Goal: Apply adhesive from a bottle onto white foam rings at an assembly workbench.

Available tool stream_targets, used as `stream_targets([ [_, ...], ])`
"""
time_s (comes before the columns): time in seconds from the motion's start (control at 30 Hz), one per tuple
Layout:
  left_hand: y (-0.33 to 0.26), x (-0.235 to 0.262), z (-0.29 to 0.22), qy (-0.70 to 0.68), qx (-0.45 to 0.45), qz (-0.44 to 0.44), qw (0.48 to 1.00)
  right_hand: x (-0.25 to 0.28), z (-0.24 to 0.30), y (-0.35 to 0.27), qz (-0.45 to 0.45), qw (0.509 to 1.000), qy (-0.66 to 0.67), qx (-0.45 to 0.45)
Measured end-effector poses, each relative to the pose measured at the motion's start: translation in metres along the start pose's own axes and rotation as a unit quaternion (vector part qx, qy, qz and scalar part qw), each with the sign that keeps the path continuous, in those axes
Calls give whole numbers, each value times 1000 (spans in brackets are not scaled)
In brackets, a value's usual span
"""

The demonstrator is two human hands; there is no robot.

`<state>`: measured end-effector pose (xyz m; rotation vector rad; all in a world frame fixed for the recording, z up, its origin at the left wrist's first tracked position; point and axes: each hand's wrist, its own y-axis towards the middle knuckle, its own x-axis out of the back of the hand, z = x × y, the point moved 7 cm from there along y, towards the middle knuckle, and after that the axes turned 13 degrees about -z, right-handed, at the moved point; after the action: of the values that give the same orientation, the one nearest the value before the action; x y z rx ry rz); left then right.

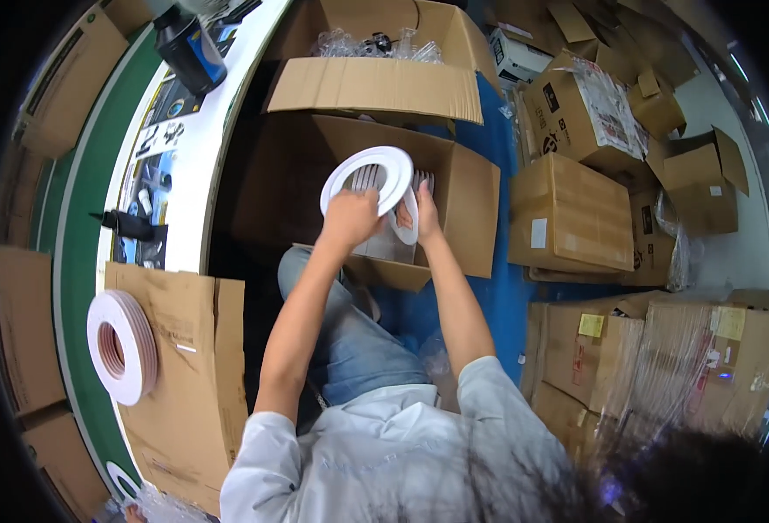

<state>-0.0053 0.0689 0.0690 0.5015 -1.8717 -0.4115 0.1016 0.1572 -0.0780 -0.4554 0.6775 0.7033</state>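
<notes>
Though left hand [352,218] curls closed round one white plastic-looking ring [396,179], a second ring [409,235] could slip:
right hand [429,212], three o'clock, holds it with straight fingers.

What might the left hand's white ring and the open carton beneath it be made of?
White ring: perhaps smooth plastic, being evenly white with a round edge, though coated card is possible. Open carton: apparently matte cardboard, given its brown folded flaps.

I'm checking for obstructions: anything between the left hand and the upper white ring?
Nothing visible: the left hand grips the upper white ring by its near edge. The right hand holds another white ring alongside, not between.
</notes>
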Motion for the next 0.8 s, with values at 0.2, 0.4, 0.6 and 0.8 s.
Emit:
stream_targets([
  [0.2, 11, 20, -14, -38, -31, -68, 996, -4, 15, -11, -237, 931, -237, 145],
  [0.4, -21, -2, 63, -299, 402, -178, 847, -47, 61, -44, -120, 973, -57, 188],
  [0.6, -46, -54, 60, -686, 523, -116, 492, -130, 101, -72, 20, 971, 14, 240],
  [0.8, -26, -26, 44, -806, 434, -107, 388, -72, 101, -85, -240, 933, -204, 175],
])
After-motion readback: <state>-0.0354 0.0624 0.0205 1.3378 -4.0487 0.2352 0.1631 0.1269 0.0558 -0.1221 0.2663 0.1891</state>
